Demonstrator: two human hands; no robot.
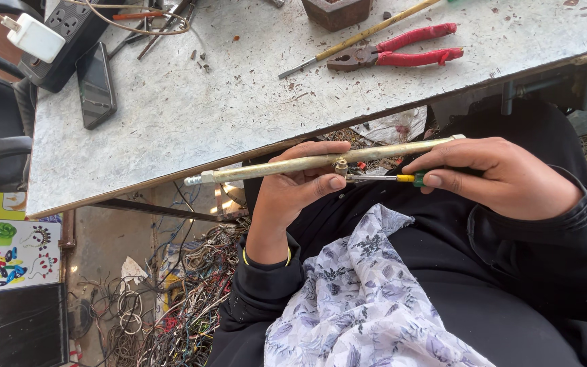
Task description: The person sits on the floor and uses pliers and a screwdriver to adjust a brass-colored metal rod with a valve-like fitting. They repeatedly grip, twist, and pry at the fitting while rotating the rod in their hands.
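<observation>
Both hands worked below the bench [253, 102] edge: left hand [293, 187] clenched around a brass tube [293, 164], right hand [504, 180] gripping a small screwdriver [392, 178] on its fitting screw [341, 167], which needed steady turning.

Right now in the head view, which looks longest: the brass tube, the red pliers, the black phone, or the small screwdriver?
1. brass tube, held in the left hand
2. red pliers
3. black phone and small screwdriver in the right hand: too close to rank, as the hand hides the screwdriver's handle.

Black sleeves [579, 231], yellow bangle [266, 261], floral scarf [354, 299].
</observation>
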